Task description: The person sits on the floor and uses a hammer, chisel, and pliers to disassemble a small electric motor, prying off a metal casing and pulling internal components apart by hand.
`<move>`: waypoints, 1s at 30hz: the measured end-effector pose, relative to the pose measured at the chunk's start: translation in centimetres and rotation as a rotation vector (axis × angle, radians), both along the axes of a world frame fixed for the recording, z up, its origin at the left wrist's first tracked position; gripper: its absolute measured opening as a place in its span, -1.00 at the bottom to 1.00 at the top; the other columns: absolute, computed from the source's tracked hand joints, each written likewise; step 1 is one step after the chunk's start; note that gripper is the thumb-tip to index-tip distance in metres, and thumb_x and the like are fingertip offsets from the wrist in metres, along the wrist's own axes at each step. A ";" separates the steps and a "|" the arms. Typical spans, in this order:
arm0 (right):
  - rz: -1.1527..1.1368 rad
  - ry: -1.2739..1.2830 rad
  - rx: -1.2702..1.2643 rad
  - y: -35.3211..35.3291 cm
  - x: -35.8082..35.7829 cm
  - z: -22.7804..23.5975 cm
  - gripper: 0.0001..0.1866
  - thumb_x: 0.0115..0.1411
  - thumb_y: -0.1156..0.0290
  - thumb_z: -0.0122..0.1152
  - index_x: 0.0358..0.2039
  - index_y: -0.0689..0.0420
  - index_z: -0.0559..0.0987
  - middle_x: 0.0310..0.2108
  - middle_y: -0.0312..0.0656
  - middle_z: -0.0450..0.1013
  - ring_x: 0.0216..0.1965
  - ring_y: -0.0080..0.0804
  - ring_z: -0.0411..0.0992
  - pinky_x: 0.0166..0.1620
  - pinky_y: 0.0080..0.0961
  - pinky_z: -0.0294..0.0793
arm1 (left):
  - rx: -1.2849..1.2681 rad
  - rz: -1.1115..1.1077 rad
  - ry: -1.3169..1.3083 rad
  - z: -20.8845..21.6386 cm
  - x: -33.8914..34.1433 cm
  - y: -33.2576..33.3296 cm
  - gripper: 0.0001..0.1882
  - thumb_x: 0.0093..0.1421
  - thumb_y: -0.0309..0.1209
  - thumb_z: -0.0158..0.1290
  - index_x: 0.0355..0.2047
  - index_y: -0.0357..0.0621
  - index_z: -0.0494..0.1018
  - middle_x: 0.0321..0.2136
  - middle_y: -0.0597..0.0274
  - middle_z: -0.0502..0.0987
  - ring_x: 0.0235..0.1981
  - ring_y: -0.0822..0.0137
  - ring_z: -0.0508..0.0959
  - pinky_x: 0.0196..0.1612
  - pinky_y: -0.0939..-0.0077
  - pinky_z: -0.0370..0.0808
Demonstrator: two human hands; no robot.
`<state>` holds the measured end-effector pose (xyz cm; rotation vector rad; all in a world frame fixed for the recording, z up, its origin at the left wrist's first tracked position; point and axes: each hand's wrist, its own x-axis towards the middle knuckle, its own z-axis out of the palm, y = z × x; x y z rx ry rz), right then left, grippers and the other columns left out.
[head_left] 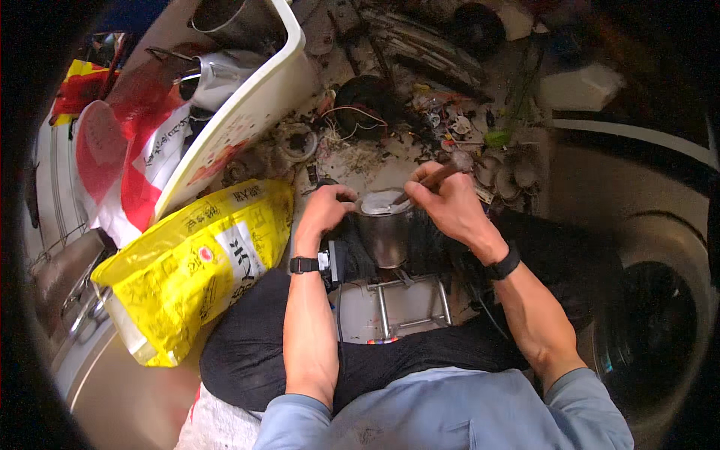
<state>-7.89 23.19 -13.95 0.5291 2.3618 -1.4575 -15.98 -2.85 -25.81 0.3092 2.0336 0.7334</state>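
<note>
Right hand [450, 204]: fingers wrapped round brown tool [436, 175]. Left hand [324, 216]: fingers half-curled beside metal cup [385, 238], grip unclear. Tool slipping could tip cup.

Black characters [244, 259] on yellow bag [161, 292]; others on red-white packaging [141, 178] (blurred).

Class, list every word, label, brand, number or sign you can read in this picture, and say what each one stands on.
No wording is copied out here; this is where print shows.
Yellow plastic bag: large dark characters on a pale panel, tilted; the smaller print is too blurred to read.
Red-and-white bag: dark slanted characters, too blurred to read.
Metal cup between the hands: no lettering visible.
</note>
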 end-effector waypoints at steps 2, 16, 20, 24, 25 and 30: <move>0.017 -0.002 -0.014 -0.2 -0.3 -0.7 -0.80 0.32 0.36 0.29 -0.29 0.28 0.60 -0.48 -0.24 0.49 -0.41 -0.58 0.41 -0.31 -0.47 0.43 | -0.033 0.057 -0.013 -0.4 -0.3 -0.3 -0.74 0.10 -0.36 0.28 -0.21 -0.20 0.68 -0.24 -0.01 0.71 -0.13 0.07 0.68 0.00 0.27 0.54; 0.044 -0.235 -0.136 -1.5 -1.3 -3.2 -0.79 0.34 0.34 0.27 -0.23 0.25 0.63 -0.39 -0.28 0.54 -0.32 -0.60 0.45 -0.22 -0.51 0.47 | 0.043 0.071 -0.113 -1.8 -0.7 0.0 -0.77 0.05 -0.40 0.24 -0.26 -0.17 0.69 -0.36 -0.04 0.68 -0.29 0.09 0.69 -0.14 0.32 0.56; 0.188 -0.156 -0.091 -1.3 -1.3 -3.8 -0.81 0.33 0.36 0.25 -0.20 0.24 0.62 -0.37 -0.21 0.58 -0.29 -0.47 0.53 -0.18 -0.45 0.52 | 0.011 0.071 -0.126 -1.0 -1.1 0.3 -0.77 0.06 -0.39 0.24 -0.25 -0.17 0.69 -0.34 -0.06 0.69 -0.27 0.10 0.69 -0.13 0.33 0.55; 0.225 -0.059 -0.120 -2.4 -1.3 -3.5 -0.83 0.32 0.40 0.23 -0.20 0.24 0.62 -0.35 -0.10 0.59 -0.26 -0.26 0.59 -0.14 -0.37 0.54 | 0.107 0.074 -0.124 0.9 -2.0 -0.1 -0.67 0.06 -0.34 0.27 -0.16 -0.20 0.68 -0.23 -0.06 0.69 -0.20 0.11 0.69 -0.07 0.32 0.55; 0.241 -0.003 -0.117 -1.9 -1.1 -3.9 -0.85 0.29 0.40 0.26 -0.21 0.22 0.61 -0.38 0.01 0.58 -0.26 -0.07 0.59 -0.19 -0.25 0.56 | 0.212 0.096 -0.192 2.9 -2.9 1.4 -0.60 0.06 -0.32 0.30 -0.09 -0.21 0.65 -0.16 0.00 0.69 -0.12 0.18 0.67 0.02 0.34 0.53; 0.245 0.193 -0.037 -1.8 -0.4 -5.5 -0.89 0.18 0.47 0.26 -0.30 0.21 0.58 -0.39 0.11 0.55 -0.26 0.14 0.58 -0.21 -0.16 0.57 | 0.555 -0.050 -0.047 9.8 -3.3 6.8 -0.36 0.08 -0.27 0.38 0.15 -0.24 0.51 -0.02 0.11 0.66 0.02 0.33 0.60 0.18 0.41 0.46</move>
